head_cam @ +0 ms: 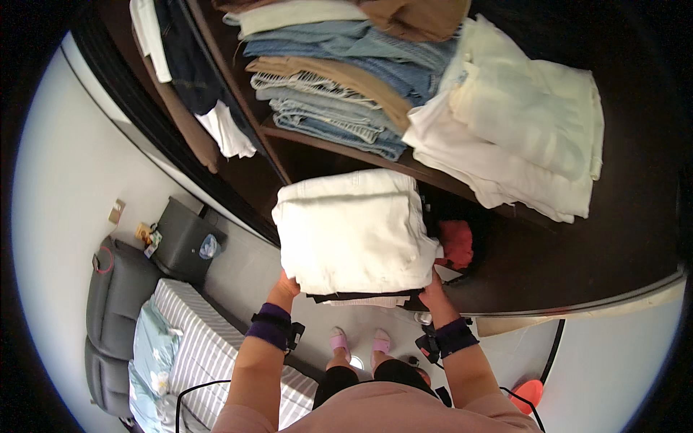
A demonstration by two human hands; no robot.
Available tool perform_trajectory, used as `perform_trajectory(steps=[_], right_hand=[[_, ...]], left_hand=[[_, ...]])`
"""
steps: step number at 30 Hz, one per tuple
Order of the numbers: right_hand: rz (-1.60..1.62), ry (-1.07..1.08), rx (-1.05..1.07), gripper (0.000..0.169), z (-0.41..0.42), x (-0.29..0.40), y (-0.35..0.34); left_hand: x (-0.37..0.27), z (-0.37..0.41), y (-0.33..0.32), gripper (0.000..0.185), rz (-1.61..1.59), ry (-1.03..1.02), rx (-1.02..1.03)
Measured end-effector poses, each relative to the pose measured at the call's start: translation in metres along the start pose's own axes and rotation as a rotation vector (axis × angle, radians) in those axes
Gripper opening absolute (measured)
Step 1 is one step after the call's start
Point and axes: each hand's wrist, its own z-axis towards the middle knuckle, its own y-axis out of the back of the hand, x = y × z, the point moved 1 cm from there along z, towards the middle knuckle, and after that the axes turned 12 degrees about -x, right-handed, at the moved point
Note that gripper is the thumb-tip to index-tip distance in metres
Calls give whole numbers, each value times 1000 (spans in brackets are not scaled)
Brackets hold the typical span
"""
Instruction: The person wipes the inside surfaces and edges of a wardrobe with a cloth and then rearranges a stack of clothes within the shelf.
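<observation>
A stack of folded clothes is held between my two hands, with a folded white garment (354,238) on top. Black and pale pinkish cloth edges (373,301) show beneath it. My left hand (286,286) grips the near left corner, and my right hand (431,289) grips the near right corner; the fingers of both are partly hidden under the cloth. The stack is in front of the dark wooden wardrobe (541,254), just below a shelf edge (346,150). On that shelf lies a pile of folded jeans (346,119), beside a stack of white folded trousers (530,124).
Hanging clothes (187,70) fill the wardrobe's left compartment. A red cloth (456,243) lies low inside, right of the stack. Behind on the left stand a bed with striped bedding (200,346) and a grey nightstand (181,238). A red round object (528,394) is at lower right.
</observation>
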Motion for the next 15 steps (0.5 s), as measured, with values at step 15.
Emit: perform_trajectory(steps=[15], right_hand=[[-1017,996,795,55,-24,-104,-52]], left_hand=[[83,-96,177,53,-467,-109,-217]])
